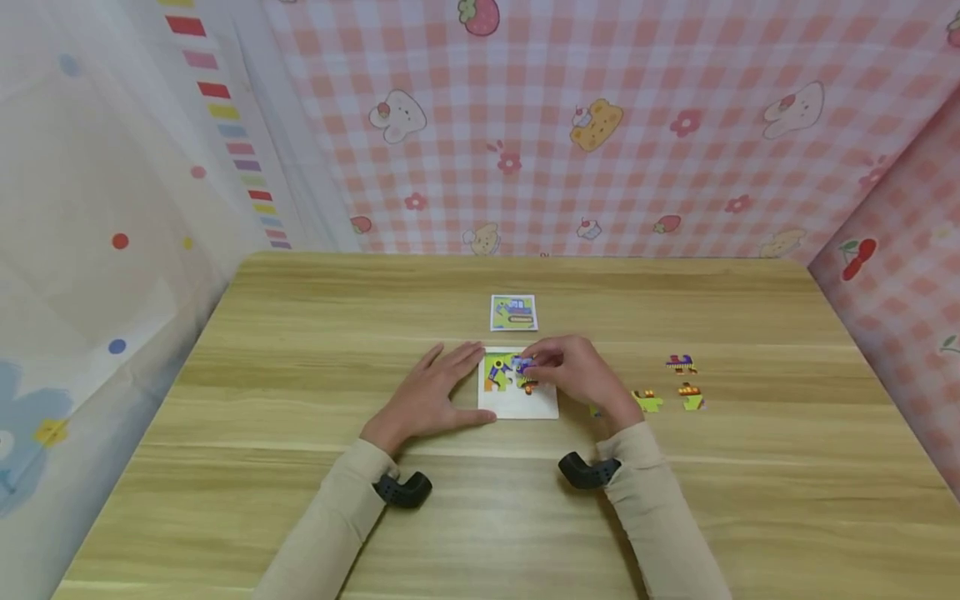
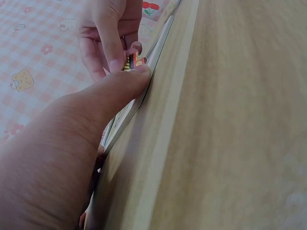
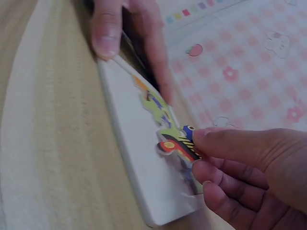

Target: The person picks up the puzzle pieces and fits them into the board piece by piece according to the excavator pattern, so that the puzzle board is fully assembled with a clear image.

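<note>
Puzzle piece (image 3: 180, 145) pinched at fingertips of right hand (image 1: 576, 371), over board (image 1: 527, 407); left hand (image 1: 429, 397) spread.

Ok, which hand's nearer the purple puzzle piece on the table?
The right hand: partly over the board, left of the piece. The left hand is farther, at the board's left edge.

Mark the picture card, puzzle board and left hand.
Picture card (image 1: 514, 313): head view, printed face.
Puzzle board (image 1: 519, 407): head view, bare lower part.
Left hand (image 1: 426, 399): head view, back of hand.
</note>
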Demonstrator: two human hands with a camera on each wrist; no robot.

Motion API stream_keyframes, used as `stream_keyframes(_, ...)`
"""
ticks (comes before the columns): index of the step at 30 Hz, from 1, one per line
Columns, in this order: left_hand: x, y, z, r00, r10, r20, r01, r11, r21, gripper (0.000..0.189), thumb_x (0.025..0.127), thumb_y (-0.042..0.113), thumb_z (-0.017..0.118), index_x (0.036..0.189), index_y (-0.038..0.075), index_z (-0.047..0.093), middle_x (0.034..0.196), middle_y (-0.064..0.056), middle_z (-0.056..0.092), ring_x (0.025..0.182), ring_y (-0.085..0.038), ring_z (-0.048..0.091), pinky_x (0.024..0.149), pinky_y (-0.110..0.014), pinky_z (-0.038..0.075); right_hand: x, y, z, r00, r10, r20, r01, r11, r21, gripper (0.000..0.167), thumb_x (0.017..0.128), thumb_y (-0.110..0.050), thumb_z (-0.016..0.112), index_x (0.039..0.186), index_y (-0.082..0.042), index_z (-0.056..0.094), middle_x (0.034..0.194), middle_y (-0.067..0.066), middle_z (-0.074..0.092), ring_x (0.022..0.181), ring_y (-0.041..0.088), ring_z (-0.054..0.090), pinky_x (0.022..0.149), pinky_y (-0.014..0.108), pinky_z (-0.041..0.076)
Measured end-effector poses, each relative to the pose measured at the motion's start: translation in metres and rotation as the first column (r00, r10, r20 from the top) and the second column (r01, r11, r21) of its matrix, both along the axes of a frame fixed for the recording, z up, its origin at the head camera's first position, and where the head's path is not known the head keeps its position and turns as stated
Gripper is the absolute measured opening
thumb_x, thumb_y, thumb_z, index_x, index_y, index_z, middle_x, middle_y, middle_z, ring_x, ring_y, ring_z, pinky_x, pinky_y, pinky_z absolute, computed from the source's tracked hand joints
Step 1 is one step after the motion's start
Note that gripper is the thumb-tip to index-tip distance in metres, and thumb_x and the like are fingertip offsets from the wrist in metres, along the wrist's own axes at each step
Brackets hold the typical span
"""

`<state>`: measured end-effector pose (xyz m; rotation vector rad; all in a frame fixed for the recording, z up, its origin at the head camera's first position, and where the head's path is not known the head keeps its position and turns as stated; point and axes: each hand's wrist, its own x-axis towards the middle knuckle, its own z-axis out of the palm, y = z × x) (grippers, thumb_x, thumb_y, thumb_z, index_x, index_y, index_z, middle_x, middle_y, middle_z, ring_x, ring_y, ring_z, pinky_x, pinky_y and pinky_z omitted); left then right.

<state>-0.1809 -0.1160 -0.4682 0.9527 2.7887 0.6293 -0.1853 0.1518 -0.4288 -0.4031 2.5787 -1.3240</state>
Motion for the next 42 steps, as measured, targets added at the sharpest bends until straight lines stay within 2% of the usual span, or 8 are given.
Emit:
stream_keyframes(11, -0.001, 0.001, 0.001, 1.000, -0.004, -0.002, 0.004, 1.000, -0.012, 0.107, 0.087, 0.077, 0.061, 0.164, 0.012, 0.026, 0.171, -0.004, 0.023, 0.157, -0.017, 0.019, 0.129, -0.044, 0.001, -0.003, -0.007, -0.005, 1.000, 0.008, 0.006, -0.008, 1.000, -0.009, 0.019, 0.096, -0.007, 0.075, 0.114, -0.002, 0.078, 0.095, 0.007, 0.072, 0.085, 0.019, 0.062, 0.075, 0.031, 0.054)
stream_keyframes(23, -0.001, 0.000, -0.001, 1.000, -0.004, -0.004, 0.004, 1.000, -0.015, 0.106, 0.087, 0.077, 0.060, 0.165, 0.013, 0.026, 0.171, -0.003, 0.023, 0.157, -0.016, 0.019, 0.130, -0.044, 0.001, -0.006, -0.014, -0.009, 0.998, 0.054, -0.017, -0.053, 0.997, 0.050, 0.020, 0.096, -0.008, 0.074, 0.115, -0.001, 0.078, 0.089, 0.006, 0.068, 0.080, 0.018, 0.057, 0.069, 0.029, 0.050)
stream_keyframes(42, 0.000, 0.001, 0.001, 1.000, 0.009, 0.012, -0.009, 1.000, -0.006, 0.107, 0.087, 0.077, 0.060, 0.165, 0.013, 0.027, 0.171, -0.002, 0.024, 0.157, -0.016, 0.020, 0.130, -0.044, 0.001, -0.005, -0.021, -0.012, 1.000, 0.005, -0.017, -0.004, 0.997, 0.080, 0.016, 0.096, -0.011, 0.075, 0.109, -0.003, 0.079, 0.087, 0.005, 0.065, 0.078, 0.018, 0.054, 0.067, 0.028, 0.046)
